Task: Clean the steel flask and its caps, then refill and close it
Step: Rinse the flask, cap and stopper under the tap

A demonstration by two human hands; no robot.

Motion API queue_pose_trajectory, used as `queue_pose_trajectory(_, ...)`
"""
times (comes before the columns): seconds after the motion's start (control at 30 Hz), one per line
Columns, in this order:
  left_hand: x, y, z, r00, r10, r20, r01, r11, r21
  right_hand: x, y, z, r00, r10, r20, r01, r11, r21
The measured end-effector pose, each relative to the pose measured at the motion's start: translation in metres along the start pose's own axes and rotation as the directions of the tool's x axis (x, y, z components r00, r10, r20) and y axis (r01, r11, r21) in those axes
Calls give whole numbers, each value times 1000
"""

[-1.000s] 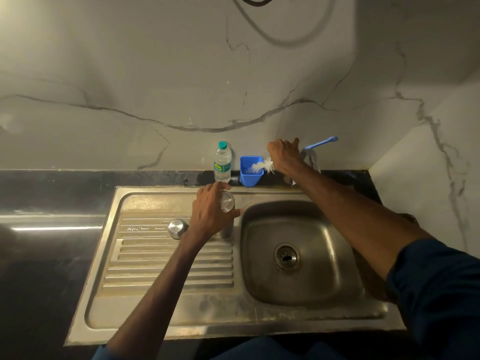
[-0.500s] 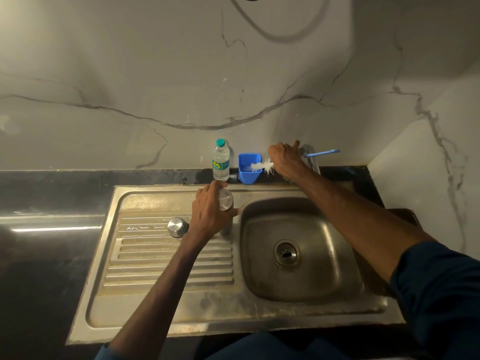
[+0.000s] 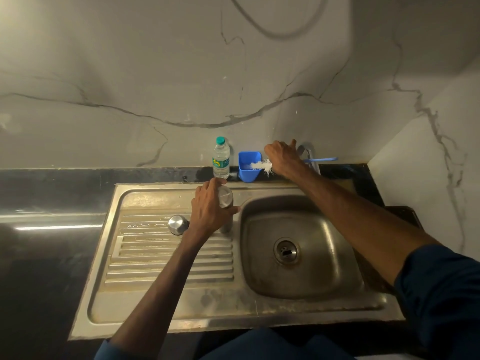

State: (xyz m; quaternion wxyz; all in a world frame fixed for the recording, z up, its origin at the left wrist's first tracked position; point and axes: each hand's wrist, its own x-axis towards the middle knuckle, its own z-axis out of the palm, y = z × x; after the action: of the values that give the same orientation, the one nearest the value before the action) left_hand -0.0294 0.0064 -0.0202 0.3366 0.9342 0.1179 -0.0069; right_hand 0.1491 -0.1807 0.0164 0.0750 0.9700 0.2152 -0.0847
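**Flask held upright at basin edge; brush held at back wall**

While the left hand (image 3: pixel 207 211) stands at the centre of the frame, its grip is clenched around the steel flask (image 3: pixel 225 201), fingers wrapped about the upper body. The flask stands upright on the drainboard, just beside the left rim of the basin, with its top end facing the camera. Whether that end is capped or open cannot be told.

A domed steel cap (image 3: pixel 177 224) sits on the ribbed drainboard, just left of the left wrist and apart from the flask.

The right hand (image 3: pixel 281 158) is at the back of the sink (image 3: pixel 161 315), upper centre-right of the frame, its grip closed on a bottle brush (image 3: pixel 262 166). White bristles project to the left of the fist, over the mouth of a blue plastic holder (image 3: pixel 246 175); the blue handle projects to the right. A tap (image 3: pixel 307 152) is partly hidden behind this hand.

A clear plastic water bottle (image 3: pixel 221 158) with a green cap stands upright on the dark counter (image 3: pixel 52 193), left of the blue holder and behind the flask.

The basin is dry to appearance, drain (image 3: pixel 286 250) uncovered. Both sleeves are dark blue.
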Motion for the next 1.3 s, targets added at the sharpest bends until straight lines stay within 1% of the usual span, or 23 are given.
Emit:
queue_pose_trajectory(0.13, 0, -3, 0, 1000, -21, 7, 20, 1000, 17, -2, -5, 5, 997, -34, -68, 34, 999, 1)
queue_pose_trajectory(0.2, -1, -6, 0, 1000, -24, 9, 24, 999, 24, -7, -8, 6, 993, -29, -114, 33, 999, 30)
queue_pose_trajectory(0.27, -3, -9, 0, 1000, -26, 2, 26, 999, 18, -17, -13, 8, 979, 6, -205, 20, 992, 126)
queue_pose_trajectory(0.33, -5, -10, -1, 999, -32, -10, 32, 999, 5, -32, -21, 11, 954, 64, -292, 17, 963, 267)
queue_pose_trajectory(0.47, -8, -12, -2, 999, -24, -41, 23, 1000, -11, -69, -35, 26, 919, 112, -378, 81, 885, 459)
queue_pose_trajectory(0.57, -11, -13, -4, 998, 2, -69, -3, 1000, -13, -97, -47, 45, 923, 100, -371, 124, 836, 534)
queue_pose_trajectory(0.63, -12, -12, -6, 997, 10, -70, -11, 1000, -6, -115, -52, 56, 944, 106, -311, 107, 795, 596)
queue_pose_trajectory(0.7, -16, -10, -10, 996, 16, -84, -17, 1000, -7, -130, -56, 64, 953, 138, -269, 88, 726, 682)
queue_pose_trajectory(0.73, -18, -8, -13, 994, 18, -106, -20, 1000, -18, -137, -58, 67, 956, 170, -240, 67, 669, 741)
queue_pose_trajectory(0.77, -21, -6, -17, 991, 20, -134, -25, 999, -36, -143, -61, 69, 964, 208, -165, 14, 582, 813)
queue_pose_trajectory(0.8, -27, -2, -20, 987, 22, -161, -33, 997, -63, -150, -63, 70, 969, 243, -32, -87, 464, 882)
queue_pose_trajectory(0.83, -32, 2, -24, 982, 19, -190, -39, 994, -101, -157, -65, 71, 956, 253, 148, -226, 315, 922)
queue_pose_trajectory(0.87, -37, 6, -27, 976, 10, -217, -43, 988, -146, -162, -66, 72, 916, 217, 339, -375, 155, 914)
queue_pose_trajectory(0.9, -43, 11, -31, 972, 2, -237, -50, 980, -194, -168, -66, 72, 861, 144, 487, -492, 1, 870)
queue_pose_trajectory(0.93, -49, 15, -33, 968, -4, -250, -58, 969, -240, -172, -64, 74, 818, 53, 572, -562, -131, 817)
queue_pose_trajectory(0.97, -56, 19, -33, 968, -12, -251, -63, 956, -288, -176, -62, 77, 796, -36, 605, -592, -258, 764)
queue_pose_trajectory(1.03, -70, 26, -32, 974, -38, -225, -55, 918, -392, -180, -55, 79, 801, -136, 583, -558, -520, 646)
queue_pose_trajectory(1.07, -77, 29, -29, 979, -41, -199, -51, 897, -439, -182, -52, 80, 820, -128, 557, -499, -637, 588)
queue_pose_trajectory(1.1, -82, 31, -24, 985, -30, -172, -56, 880, -472, -183, -48, 79, 840, -94, 534, -425, -725, 541)
queue_pose_trajectory(1.13, -88, 32, -19, 989, -15, -144, -60, 863, -502, -186, -43, 79, 856, -49, 515, -354, -781, 515)
queue_pose_trajectory(1.17, -93, 31, -13, 993, -2, -120, -63, 843, -534, -190, -38, 76, 865, -4, 501, -297, -810, 506)
queue_pose_trajectory(1.23, -98, 29, 0, 998, 17, -65, -52, 812, -581, -198, -29, 76, 848, 68, 526, -242, -832, 498)
queue_pose_trajectory(1.3, -100, 27, 11, 999, 46, -12, -44, 815, -578, -206, -18, 81, 823, 108, 558, -234, -830, 506)
